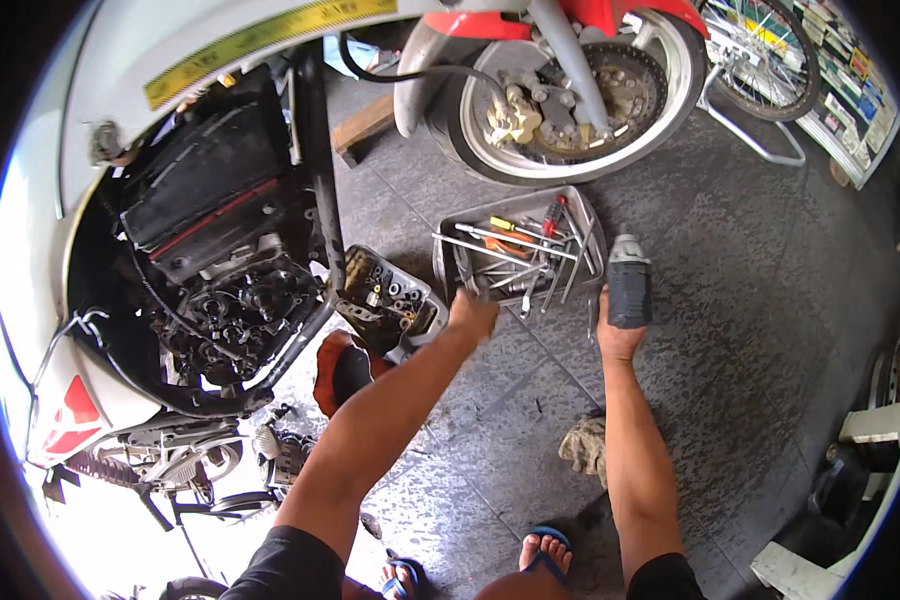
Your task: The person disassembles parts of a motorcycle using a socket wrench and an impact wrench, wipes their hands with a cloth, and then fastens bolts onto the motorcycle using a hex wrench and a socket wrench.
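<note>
My left hand [473,316] is closed at the near left corner of the metal tool tray [594,230], around a metal hand tool [464,266] whose exact type I cannot make out. The tray holds screwdrivers, long rods and other tools. My right hand [620,335] grips an upright cylindrical tool [630,290] with a black-wrapped body and silver top, just beyond the tray’s right side. A smaller tray [432,321] of washers and small metal parts lies left of my left hand, beside the opened motor scooter [100,390] with its exposed engine [230,330].
A front wheel [465,135] with brake disc stands beyond the tray. A wooden block [362,125], a crumpled rag [585,450] and a red-black object [332,370] rest on the tiled floor [730,370]. A bicycle wheel [800,85] is upper right, a white stand [875,425] lower right.
</note>
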A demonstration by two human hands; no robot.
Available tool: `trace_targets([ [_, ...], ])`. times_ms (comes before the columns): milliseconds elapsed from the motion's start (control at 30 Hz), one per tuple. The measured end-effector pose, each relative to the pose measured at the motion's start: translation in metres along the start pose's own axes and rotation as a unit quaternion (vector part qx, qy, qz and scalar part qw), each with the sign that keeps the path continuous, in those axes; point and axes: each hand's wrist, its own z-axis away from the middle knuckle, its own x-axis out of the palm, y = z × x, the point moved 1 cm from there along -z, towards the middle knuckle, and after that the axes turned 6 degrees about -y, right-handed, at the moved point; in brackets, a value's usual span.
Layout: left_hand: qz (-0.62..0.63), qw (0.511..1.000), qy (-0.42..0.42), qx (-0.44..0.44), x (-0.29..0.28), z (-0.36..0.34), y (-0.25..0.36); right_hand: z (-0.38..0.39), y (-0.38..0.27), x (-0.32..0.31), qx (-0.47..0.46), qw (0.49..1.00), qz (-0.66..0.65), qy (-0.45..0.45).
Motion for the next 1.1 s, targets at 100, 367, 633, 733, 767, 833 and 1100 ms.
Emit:
trace_targets([
  [100, -0.263, 0.964, 0.034, 0.029, -0.023, -0.044, 0.002, 0.005, -0.003, 0.015, -0.046, 0.999, 0.002, -0.022],
  [367, 0.204, 0.953, 0.125, 0.188, 0.038, 0.072, 0.04, 0.06, -0.015, -0.071, 0.165, 0.969, 0.078, -0.166],
  [633, 0.136, 0.981, -0.092, 0.103, 0.093, 0.224, -0.023, 0.214, -0.051, -0.132, -0.01, 0.874, 0.3, -0.382],
  [733, 0.286, 0.948, -0.135, 0.023, 0.119, 0.257, -0.023, 0.201, -0.075, -0.114, 0.266, 0.929, 0.043, -0.252],
  [767, 0.4, 0.905, -0.137, -0.044, 0.119, 0.259, -0.023, 0.192, -0.1, -0.101, 0.26, 0.93, 0.039, -0.255],
  [833, 0.488, 0.857, -0.137, -0.095, 0.106, 0.255, -0.039, 0.178, -0.153, -0.066, 0.121, 0.83, -0.023, -0.544],
  [1100, 0.325, 0.935, -0.098, -0.106, 0.029, 0.298, -0.157, 0.075, -0.054, 0.097, 0.51, 0.753, -0.24, -0.34],
])
